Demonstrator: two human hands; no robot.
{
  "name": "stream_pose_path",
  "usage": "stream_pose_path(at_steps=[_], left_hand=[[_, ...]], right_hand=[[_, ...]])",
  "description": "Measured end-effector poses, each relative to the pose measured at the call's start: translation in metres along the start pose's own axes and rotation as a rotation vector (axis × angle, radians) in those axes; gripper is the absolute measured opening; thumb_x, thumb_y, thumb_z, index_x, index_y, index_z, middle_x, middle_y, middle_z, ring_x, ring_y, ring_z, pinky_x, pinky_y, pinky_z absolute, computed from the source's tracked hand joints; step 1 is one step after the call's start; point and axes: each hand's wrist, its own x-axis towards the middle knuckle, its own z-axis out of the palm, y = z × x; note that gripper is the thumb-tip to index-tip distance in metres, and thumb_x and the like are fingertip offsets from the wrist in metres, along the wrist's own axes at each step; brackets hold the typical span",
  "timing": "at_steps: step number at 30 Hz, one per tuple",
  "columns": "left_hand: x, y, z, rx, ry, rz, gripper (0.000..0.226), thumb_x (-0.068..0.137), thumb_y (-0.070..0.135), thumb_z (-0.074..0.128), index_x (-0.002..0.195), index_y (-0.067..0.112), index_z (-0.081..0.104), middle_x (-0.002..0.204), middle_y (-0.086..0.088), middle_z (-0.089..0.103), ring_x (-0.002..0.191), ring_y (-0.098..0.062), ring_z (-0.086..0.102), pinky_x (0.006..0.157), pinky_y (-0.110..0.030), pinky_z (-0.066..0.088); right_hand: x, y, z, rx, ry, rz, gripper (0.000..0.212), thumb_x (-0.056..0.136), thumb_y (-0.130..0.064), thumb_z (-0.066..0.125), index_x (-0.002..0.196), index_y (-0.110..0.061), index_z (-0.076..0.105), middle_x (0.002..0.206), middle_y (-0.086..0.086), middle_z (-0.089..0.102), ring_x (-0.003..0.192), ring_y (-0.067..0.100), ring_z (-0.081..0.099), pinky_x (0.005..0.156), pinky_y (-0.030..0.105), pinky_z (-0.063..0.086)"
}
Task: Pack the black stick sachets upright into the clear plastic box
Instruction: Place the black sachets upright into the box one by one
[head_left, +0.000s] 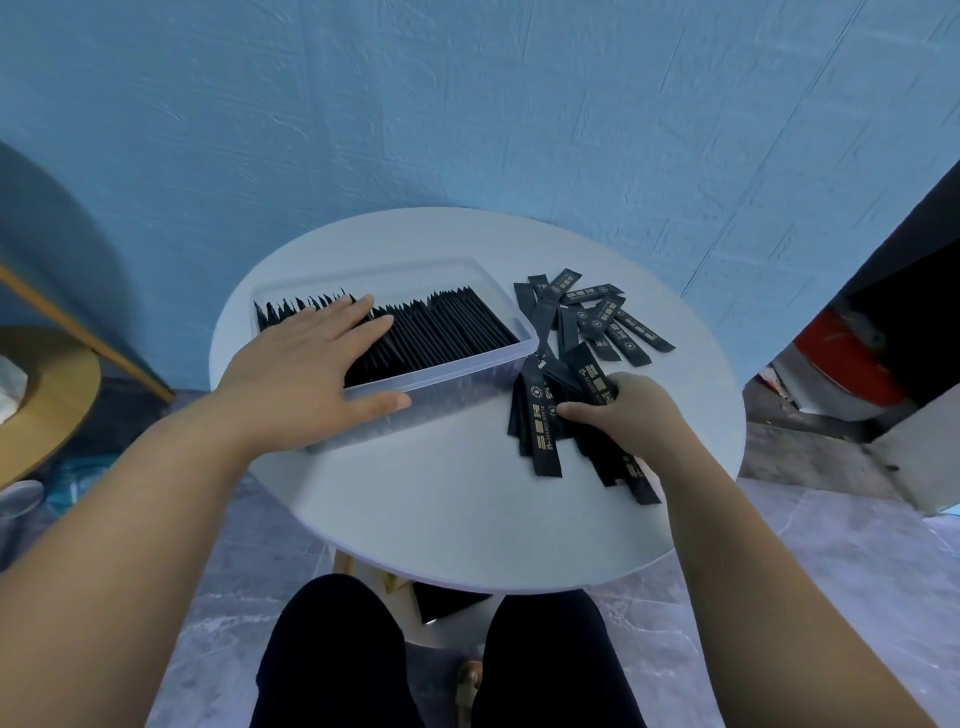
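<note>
Blue textured wall (467, 104) fills the background, and in front of it stands a round white table (467, 519) on a grey floor (779, 571). Both bare forearms reach in from the bottom corners of the view toward the tabletop.

The left arm stretches diagonally up and to the right. The left hand (301, 369) is spread flat, palm down, with its fingers straight and slightly apart. They rest on the tops of the packed sachets (447, 327), which stand upright in a dense row inside the clear plastic box (441, 384). The thumb lies along the box's near wall, pointing right. The hand grips nothing. The box sits on the left half of the table, and its row of sachets runs almost the whole length.

The right arm comes in more steeply. The right hand (623, 410) is curled round a bundle of sachets (540, 426), the thumb pressed across their printed faces and the fingers wrapped behind. The bundle fans out a little and sits just beside the box's near right corner. Whether its lower ends touch the table cannot be told.

Behind that hand, loose sachets (597, 317) lie scattered flat on the table, to the right of the box. A wooden side table (52, 395) shows at the left edge, a red object (841, 358) at the right, and the person's dark trousers (332, 649) below.
</note>
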Motion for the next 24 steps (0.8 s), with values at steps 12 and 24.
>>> stream_pose_path(at_steps=[12, 24], left_hand=[[0.0, 0.001, 0.001, -0.006, -0.007, -0.001, 0.111, 0.052, 0.085, 0.0, 0.15, 0.033, 0.006, 0.159, 0.01, -0.003, 0.146, -0.007, -0.003, 0.117, -0.025, -0.002], [0.0, 0.0, 0.002, 0.019, -0.008, -0.001, 0.111, 0.052, 0.084, -0.003, 0.15, 0.033, 0.003, 0.159, 0.01, -0.006, 0.145, -0.007, -0.005, 0.116, -0.024, -0.005]], right_hand=[[-0.008, -0.013, -0.001, 0.42, 0.11, -0.07, 0.01, 0.082, -0.018, 0.066, 0.086, -0.008, 0.064, 0.076, 0.002, 0.068, 0.064, 0.012, 0.059, 0.056, 0.017, 0.045], [-0.012, -0.075, -0.013, 0.631, 0.001, -0.245, 0.023, 0.098, -0.029, 0.045, 0.084, -0.012, 0.044, 0.056, -0.005, 0.049, 0.043, 0.012, 0.037, 0.044, 0.023, 0.036]])
